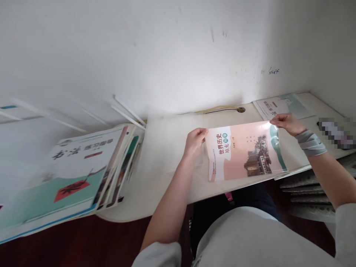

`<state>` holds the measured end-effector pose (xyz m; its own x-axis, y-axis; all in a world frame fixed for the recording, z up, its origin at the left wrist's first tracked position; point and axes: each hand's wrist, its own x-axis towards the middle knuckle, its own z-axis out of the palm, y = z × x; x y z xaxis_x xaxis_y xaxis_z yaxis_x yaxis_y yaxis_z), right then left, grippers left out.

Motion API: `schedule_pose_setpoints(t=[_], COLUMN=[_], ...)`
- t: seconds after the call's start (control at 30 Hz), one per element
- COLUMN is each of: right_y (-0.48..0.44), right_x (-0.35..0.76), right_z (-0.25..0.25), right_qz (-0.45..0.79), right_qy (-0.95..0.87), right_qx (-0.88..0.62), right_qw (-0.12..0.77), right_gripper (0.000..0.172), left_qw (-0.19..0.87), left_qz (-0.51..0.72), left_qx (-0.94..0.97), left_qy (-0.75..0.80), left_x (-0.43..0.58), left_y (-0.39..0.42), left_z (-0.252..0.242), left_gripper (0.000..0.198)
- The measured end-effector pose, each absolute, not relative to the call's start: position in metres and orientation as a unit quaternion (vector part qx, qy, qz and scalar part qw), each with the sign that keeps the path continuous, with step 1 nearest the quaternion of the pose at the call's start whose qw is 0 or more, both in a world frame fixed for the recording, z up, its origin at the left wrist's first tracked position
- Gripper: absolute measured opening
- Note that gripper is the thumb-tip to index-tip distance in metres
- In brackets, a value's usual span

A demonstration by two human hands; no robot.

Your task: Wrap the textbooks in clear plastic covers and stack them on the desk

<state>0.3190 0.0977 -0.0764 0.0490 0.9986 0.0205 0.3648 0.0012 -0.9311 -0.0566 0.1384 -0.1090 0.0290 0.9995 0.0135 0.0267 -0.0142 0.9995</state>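
Observation:
A thin pink and white book [244, 152] with a picture of buildings lies on the white desk [164, 148], inside or under a clear plastic cover. My left hand [194, 142] pinches its left edge, fingers closed on the book and the plastic. My right hand [286, 123] grips the far right corner, with a grey band on the wrist.
A stack of several books [80, 170] leans at the left of the desk, a white and teal one on top. Another book [280, 105] lies at the back right by a cable hole [240, 109]. The white wall [167, 52] stands close behind. More books sit on a low shelf [308, 193] at right.

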Motion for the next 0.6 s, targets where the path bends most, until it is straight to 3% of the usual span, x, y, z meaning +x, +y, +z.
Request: schedule_pose_setpoints(t=[0.17, 0.3, 0.37, 0.47, 0.6], right_y=[0.106, 0.123, 0.130, 0.133, 0.125], right_x=[0.317, 0.316, 0.316, 0.307, 0.267], right_z=[-0.087, -0.116, -0.124, -0.121, -0.111], right_qz=[0.429, 0.397, 0.334, 0.152, -0.075], right_qy=[-0.522, -0.502, -0.549, -0.631, -0.690], right_qx=[-0.619, -0.700, -0.730, -0.753, -0.717], right_qw=[0.401, 0.316, 0.235, 0.106, 0.063], right_gripper=[0.036, 0.031, 0.031, 0.029, 0.031], left_qw=[0.424, 0.349, 0.307, 0.191, 0.082], left_qz=[0.416, 0.364, 0.348, 0.273, 0.098], left_qx=[0.566, 0.605, 0.625, 0.727, 0.863], left_qy=[0.572, 0.616, 0.628, 0.600, 0.489], left_x=[-0.049, -0.045, -0.038, -0.016, 0.032], left_y=[0.148, 0.158, 0.159, 0.152, 0.134], left_z=[-0.117, -0.119, -0.116, -0.113, -0.117], left_gripper=[0.027, 0.017, 0.016, 0.031, 0.047])
